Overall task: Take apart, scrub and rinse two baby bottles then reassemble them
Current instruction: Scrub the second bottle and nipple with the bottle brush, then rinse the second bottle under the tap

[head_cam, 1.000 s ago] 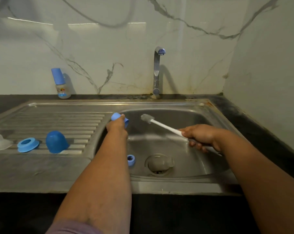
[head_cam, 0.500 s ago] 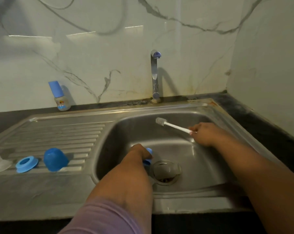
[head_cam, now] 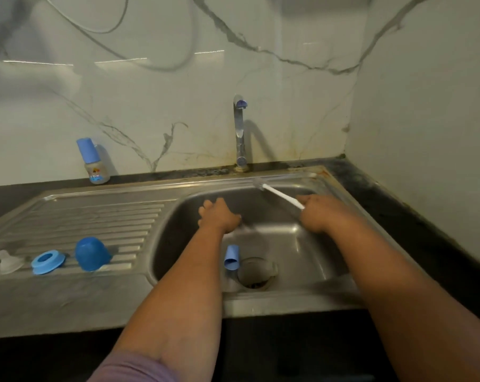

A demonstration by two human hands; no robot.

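Head view: left hand (head_cam: 219, 216) hovering empty, fingers spread, right hand (head_cam: 317, 213) gripping brush (head_cam: 280, 194); cap (head_cam: 231, 257) lying below left wrist, risking sliding into drain (head_cam: 256, 272).

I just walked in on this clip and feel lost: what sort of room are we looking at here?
Most likely a home kitchen, at the sink. A stainless steel sink with a ribbed draining board sits in a dark counter, a tap rises from its back edge, and marble-look wall panels stand behind it.

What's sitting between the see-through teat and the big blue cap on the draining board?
In the head view, a blue screw ring lies flat between the clear teat and the blue cap.
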